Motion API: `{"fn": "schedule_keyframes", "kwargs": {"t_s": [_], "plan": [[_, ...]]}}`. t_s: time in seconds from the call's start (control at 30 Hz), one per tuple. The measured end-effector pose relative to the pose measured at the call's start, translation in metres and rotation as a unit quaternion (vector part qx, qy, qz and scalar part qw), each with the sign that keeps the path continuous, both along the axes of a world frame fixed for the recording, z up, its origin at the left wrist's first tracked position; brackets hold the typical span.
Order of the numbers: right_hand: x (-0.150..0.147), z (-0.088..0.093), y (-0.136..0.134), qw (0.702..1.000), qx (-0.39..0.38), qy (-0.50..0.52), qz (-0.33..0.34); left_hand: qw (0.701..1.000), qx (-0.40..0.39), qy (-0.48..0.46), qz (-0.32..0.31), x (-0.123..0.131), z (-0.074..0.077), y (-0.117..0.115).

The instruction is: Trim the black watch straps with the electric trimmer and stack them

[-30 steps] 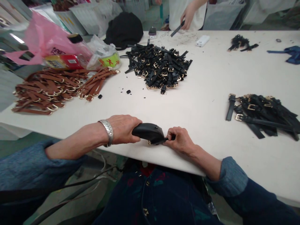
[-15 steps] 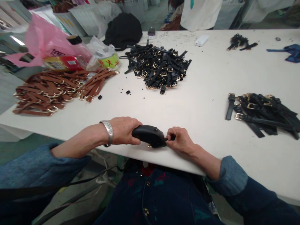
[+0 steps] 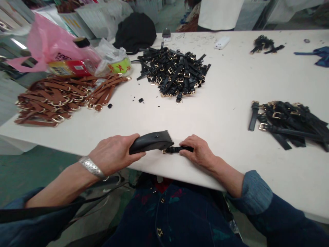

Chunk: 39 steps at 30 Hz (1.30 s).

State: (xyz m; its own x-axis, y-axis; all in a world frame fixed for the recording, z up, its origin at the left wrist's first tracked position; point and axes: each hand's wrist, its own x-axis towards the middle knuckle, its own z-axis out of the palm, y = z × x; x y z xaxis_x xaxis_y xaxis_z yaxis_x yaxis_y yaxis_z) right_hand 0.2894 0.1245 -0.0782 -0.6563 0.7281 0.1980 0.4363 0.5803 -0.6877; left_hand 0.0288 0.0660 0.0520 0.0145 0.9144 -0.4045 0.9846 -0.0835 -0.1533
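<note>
My left hand (image 3: 114,151), with a silver bracelet at the wrist, is wrapped round a black handheld tool (image 3: 150,141) shaped like a hair clipper. The tool is tilted, its wide end pointing right and slightly up. Pinched in my right hand (image 3: 199,151) is a short black buckle strap (image 3: 174,150). Its gold buckle end points left and lies just under the tool's wide end; whether the two touch I cannot tell. My right fingers hide the other end of the strap.
On the white table (image 3: 218,103) lie a big heap of black buckle straps (image 3: 177,73), a smaller pile (image 3: 285,120) at the right, and brown straps (image 3: 51,97) at the left. Behind are a pink bag (image 3: 48,44) and a black cap (image 3: 136,32). Someone stands across the table.
My left hand has drawn the tool left and up, and its wide end is raised. More of the strap and its buckle now shows. My right hand has barely moved.
</note>
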Motion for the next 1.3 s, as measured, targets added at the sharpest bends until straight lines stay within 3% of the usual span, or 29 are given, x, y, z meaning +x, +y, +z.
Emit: {"fn": "schedule_keyframes", "kwargs": {"t_s": [0.3,0.63,0.87,1.1,1.3], "plan": [[-0.001,0.002,-0.001,1.0,0.014,-0.011,0.009,0.998,-0.023,0.039,-0.046,0.022,-0.009,-0.027],[0.001,0.007,0.001,0.998,0.029,-0.057,0.014,0.999,-0.02,0.039,-0.022,0.05,-0.01,-0.017],[0.005,0.009,0.008,0.996,0.015,-0.055,0.065,0.998,-0.041,0.028,-0.046,0.047,-0.006,-0.031],[0.007,0.006,0.015,0.992,0.062,-0.079,0.075,0.998,-0.021,0.032,-0.047,0.054,-0.01,-0.018],[0.007,0.005,0.015,0.99,0.077,-0.083,0.08,0.999,-0.015,0.033,-0.02,0.041,-0.014,-0.018]]}}
